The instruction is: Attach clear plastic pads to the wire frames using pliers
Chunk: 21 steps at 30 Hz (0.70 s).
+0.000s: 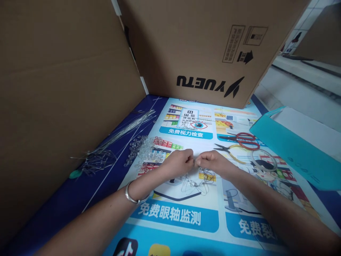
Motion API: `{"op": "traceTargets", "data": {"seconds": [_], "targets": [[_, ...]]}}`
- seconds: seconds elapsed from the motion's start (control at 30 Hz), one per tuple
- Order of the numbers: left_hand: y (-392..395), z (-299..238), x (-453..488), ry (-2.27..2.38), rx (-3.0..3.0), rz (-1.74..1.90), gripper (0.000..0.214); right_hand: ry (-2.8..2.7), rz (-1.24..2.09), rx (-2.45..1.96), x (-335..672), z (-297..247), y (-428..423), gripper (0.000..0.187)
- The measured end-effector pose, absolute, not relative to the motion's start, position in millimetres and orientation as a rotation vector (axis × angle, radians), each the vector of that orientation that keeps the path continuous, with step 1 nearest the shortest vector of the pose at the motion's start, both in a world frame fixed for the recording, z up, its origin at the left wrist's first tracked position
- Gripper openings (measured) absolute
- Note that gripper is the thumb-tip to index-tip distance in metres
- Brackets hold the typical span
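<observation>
My left hand (178, 163) and my right hand (215, 164) meet over the printed sheet, fingertips almost touching. Both are closed in a pinch on thin wire, though the exact grip point is too small to make out. Below the fingers the bent wire piece (202, 185) spreads in loops, with a few clear beads on it. A bracelet (128, 193) circles my left wrist. Just left of my left hand lies a heap of clear beads (149, 149). Behind my right hand rest pliers with yellow handles (231, 153) and red-handled scissors (246, 140).
Cardboard panels (207, 46) stand upright at the back and left. A bundle of straight wires (130, 124) lies at the left, near a tangled wire cluster (98, 163). At the right are a roll of clear tape or wire (263, 160) and a turquoise box (298, 149).
</observation>
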<state>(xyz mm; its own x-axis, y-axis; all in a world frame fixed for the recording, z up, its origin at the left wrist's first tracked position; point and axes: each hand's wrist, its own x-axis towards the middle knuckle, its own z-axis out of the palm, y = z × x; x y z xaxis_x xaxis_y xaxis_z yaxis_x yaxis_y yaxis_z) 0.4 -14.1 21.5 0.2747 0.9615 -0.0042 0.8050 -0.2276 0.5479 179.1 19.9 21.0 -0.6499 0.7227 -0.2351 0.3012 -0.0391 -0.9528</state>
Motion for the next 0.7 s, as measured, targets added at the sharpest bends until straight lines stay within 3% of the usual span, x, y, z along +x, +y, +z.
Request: {"op": "traceTargets", "data": {"seconds": [0.7], "targets": [[-16, 20, 0, 1.611, 2.147, 0.415, 0.013, -1.95, 1.716, -1.165, 187, 24, 14, 0.018]]}}
